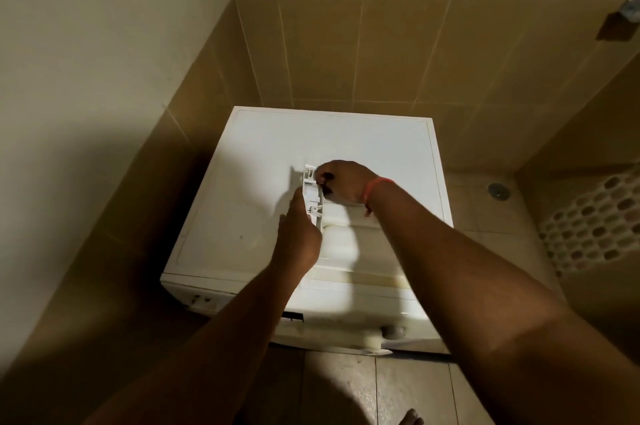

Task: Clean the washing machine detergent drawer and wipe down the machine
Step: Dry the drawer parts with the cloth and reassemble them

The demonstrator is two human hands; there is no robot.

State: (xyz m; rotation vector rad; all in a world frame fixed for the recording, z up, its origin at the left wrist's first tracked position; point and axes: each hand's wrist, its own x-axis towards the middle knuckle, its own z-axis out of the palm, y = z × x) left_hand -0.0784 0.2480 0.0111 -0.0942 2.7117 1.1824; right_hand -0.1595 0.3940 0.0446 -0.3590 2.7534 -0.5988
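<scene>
Your two hands meet over the middle of the washer [263, 161], close together on one thing. Between them stands a white plastic drawer part [313, 197], held on edge above the washer top, its long side running from you toward the back wall. Small ribs and a round boss show on the face turned up to you.

Your left hand [298, 234] comes in from the near side and grips the near end of the part, fingers curled along its left face. Your right hand [343, 183] reaches over from the right and pinches the far end, fingertips [323, 177] bent down onto the top edge. A red band [374, 189] sits on your right wrist.

The washer top is white with a raised rim. Just right of the part, under your right forearm, lies a pale, rounded white shape on the top; you cannot tell what it is. The front panel shows at the near edge, with a dark slot [292, 316] left of centre and a round knob [393, 331] toward the right.

The washer stands in a corner of tan tiled walls [346, 53]. To the right sits a white basket [595, 220] with honeycomb holes, and a floor drain [498, 189] lies beyond the washer's right side. A bare foot [410, 417] shows at the bottom edge.
</scene>
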